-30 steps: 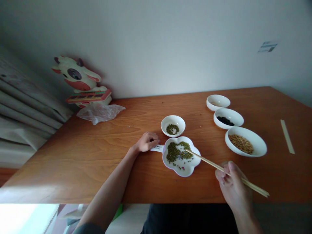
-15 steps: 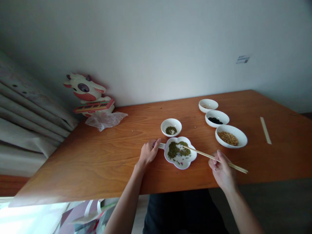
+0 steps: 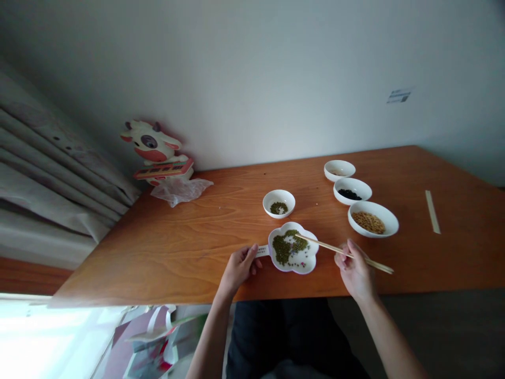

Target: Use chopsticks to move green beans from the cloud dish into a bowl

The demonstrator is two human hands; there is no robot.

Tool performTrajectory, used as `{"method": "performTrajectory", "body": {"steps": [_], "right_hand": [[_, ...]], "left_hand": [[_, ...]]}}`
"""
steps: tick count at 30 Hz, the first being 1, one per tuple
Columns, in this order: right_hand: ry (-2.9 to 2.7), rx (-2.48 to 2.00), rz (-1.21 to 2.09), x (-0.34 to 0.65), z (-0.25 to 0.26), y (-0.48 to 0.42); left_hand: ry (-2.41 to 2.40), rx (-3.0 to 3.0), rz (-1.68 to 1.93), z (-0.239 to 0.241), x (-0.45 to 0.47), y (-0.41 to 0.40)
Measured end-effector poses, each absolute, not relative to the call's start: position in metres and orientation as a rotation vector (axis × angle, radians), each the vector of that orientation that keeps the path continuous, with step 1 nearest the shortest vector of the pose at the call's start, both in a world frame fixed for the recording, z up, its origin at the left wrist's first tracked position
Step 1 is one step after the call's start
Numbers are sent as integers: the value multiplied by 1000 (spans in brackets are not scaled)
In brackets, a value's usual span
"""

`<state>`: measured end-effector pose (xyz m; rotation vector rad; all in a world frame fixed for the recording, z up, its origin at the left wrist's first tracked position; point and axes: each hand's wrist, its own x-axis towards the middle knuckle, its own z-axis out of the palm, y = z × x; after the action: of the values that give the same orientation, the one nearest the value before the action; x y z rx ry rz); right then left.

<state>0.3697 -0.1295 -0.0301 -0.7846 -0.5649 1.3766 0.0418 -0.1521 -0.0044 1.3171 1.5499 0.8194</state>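
Fingers (image 3: 251,255) of the left hand (image 3: 238,266) close on the dish handle (image 3: 263,251); the right hand (image 3: 358,269), curled, grips slanting chopsticks (image 3: 324,245).

A dish (image 3: 309,262) of mung beans (image 3: 281,248) lies near the tabletop's (image 3: 165,268) front edge, a bowl (image 3: 279,195) behind it, three bowls (image 3: 388,221) farther right, a toy keyboard (image 3: 168,169) at the back-left corner.
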Motion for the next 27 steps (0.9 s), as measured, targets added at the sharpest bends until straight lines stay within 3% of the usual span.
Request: {"method": "performTrajectory", "body": {"steps": [13, 27], "right_hand": [[-496, -732, 1401, 375, -28, -131], [-436, -770, 1403, 372, -13, -133]], "left_hand": [[1800, 1276, 843, -3, 56, -159], [1736, 1163, 927, 4, 55, -165]]}}
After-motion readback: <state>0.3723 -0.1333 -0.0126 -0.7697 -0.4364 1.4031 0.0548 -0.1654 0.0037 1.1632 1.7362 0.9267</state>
